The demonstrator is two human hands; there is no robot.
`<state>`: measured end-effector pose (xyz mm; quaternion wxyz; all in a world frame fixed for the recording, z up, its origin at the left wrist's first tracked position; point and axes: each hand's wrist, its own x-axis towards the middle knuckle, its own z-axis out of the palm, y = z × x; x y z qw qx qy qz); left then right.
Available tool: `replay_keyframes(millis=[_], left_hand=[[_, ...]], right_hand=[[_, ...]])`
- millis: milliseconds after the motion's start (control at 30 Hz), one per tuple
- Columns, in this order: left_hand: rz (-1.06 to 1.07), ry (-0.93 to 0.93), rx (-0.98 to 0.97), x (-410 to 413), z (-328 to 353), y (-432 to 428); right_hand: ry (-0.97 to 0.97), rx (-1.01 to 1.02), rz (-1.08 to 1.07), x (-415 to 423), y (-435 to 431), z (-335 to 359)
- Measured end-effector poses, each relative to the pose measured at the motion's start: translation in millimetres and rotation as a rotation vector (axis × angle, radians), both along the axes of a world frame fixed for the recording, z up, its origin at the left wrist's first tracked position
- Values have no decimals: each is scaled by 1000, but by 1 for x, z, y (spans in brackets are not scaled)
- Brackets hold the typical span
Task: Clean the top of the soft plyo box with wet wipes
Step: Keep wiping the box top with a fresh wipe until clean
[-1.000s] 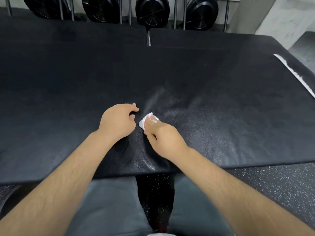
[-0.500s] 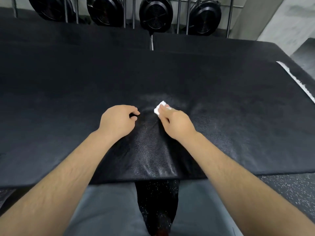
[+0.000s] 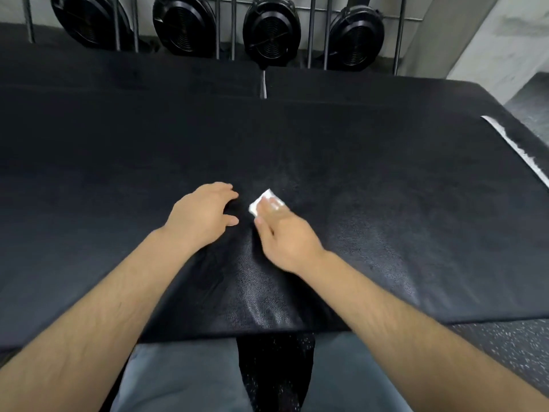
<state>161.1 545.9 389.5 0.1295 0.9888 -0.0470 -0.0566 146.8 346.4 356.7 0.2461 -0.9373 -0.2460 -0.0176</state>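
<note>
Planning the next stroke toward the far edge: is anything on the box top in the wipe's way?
Nothing visible. Ahead of the wipe under the right hand, the box top is bare to its far edge. The left hand rests to the wipe's left, not ahead.

A gym — speckled rubber flooring point(image 3: 505, 347), black padded boxes point(image 3: 386, 173), a row of fan flywheels point(image 3: 271, 31) behind.
</note>
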Motion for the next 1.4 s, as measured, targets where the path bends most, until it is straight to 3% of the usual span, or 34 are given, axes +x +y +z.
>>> replay_keyframes(millis=[100,233,400,600,800,933,1100,1233,1400], left_hand=[[6,116,15,14,7,5],[-2,112,3,16,9,7],[48,110,-133,10,0,12],[28,147,-51,15,4,11],[24,116,-56,14,4,9],[29,154,5,15,6,8],[-14,210,87,21,13,0],[-135,302,180,42,25,-11],[-158,346,112,61,35,-6]], right_hand=[[51,19,84,-6,6,1],[141,-49,69,36,27,9],[121,-51,126,24,31,2],[198,-96,-25,79,45,2],[141,-45,131,51,38,4],[187,-89,-28,94,31,10],[26,-1,59,24,28,7],[115,-105,-83,71,1,7],[33,-153,-67,57,2,0]])
